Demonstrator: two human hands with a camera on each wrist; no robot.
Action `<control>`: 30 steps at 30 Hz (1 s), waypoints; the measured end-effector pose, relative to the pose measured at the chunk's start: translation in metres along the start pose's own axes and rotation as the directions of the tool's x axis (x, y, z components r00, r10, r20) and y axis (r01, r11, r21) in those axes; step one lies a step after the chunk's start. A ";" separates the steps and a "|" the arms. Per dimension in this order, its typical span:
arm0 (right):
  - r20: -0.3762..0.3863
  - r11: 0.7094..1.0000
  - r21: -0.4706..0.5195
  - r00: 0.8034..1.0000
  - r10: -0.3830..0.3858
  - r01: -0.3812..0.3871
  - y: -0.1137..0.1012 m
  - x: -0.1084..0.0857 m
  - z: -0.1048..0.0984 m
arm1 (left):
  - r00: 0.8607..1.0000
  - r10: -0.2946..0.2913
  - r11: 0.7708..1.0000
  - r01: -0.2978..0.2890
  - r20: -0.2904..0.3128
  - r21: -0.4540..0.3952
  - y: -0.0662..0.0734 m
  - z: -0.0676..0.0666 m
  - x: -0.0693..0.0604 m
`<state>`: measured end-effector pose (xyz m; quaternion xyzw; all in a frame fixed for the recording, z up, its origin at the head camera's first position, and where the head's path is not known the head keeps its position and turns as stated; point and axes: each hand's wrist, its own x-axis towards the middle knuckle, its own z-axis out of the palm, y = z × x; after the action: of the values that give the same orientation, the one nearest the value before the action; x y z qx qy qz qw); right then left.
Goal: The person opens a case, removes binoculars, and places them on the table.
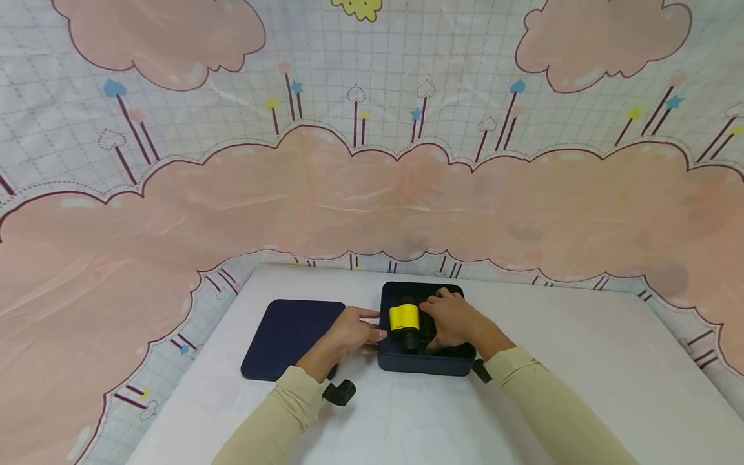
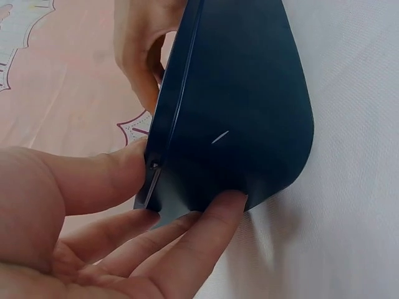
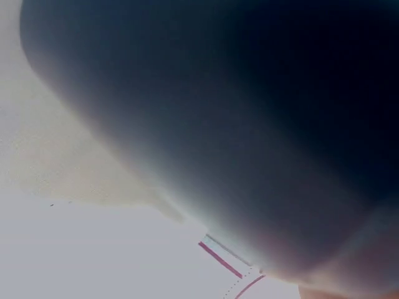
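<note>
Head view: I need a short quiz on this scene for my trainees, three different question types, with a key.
1. Multiple choice: which hand reaches into the dark blue box? A left; B right; C neither.
2. True or false: the lid is fitted on the box.
3. Fill in: the mostly black object in the box has a bright ____ part.

Key:
1. B, the right hand.
2. False; the lid lies on the white table, left of the box.
3. Yellow.
</note>
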<state>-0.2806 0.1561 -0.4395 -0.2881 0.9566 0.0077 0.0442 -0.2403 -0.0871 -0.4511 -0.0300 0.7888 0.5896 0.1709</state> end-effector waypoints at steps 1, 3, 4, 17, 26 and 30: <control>0.006 1.000 0.008 1.000 0.004 -0.004 0.000 0.000 0.000 | 1.000 -0.002 1.000 0.002 -0.001 -0.002 0.000 0.000 0.000; 0.010 1.000 0.019 1.000 0.006 -0.007 0.000 0.000 0.001 | 1.000 -0.001 1.000 0.001 -0.002 -0.001 0.000 0.001 0.000; 0.010 1.000 0.024 1.000 0.004 -0.005 0.001 0.001 0.001 | 1.000 -0.001 1.000 0.001 -0.003 -0.002 0.000 0.001 0.000; 0.022 0.996 0.089 1.000 -0.014 0.012 0.002 0.000 -0.008 | 1.000 -0.004 1.000 0.004 0.003 -0.023 0.000 0.002 0.000; 0.024 0.997 0.073 0.999 -0.028 0.027 0.006 -0.002 -0.019 | 1.000 -0.013 1.000 0.013 -0.010 -0.027 0.002 0.003 0.001; 0.029 0.997 0.072 0.999 -0.035 0.033 0.007 -0.002 -0.024 | 1.000 -0.016 0.999 0.015 -0.016 -0.035 0.000 0.004 0.002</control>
<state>-0.2844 0.1618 -0.4159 -0.3024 0.9504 -0.0232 0.0690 -0.2413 -0.0834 -0.4526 -0.0440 0.7796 0.6016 0.1684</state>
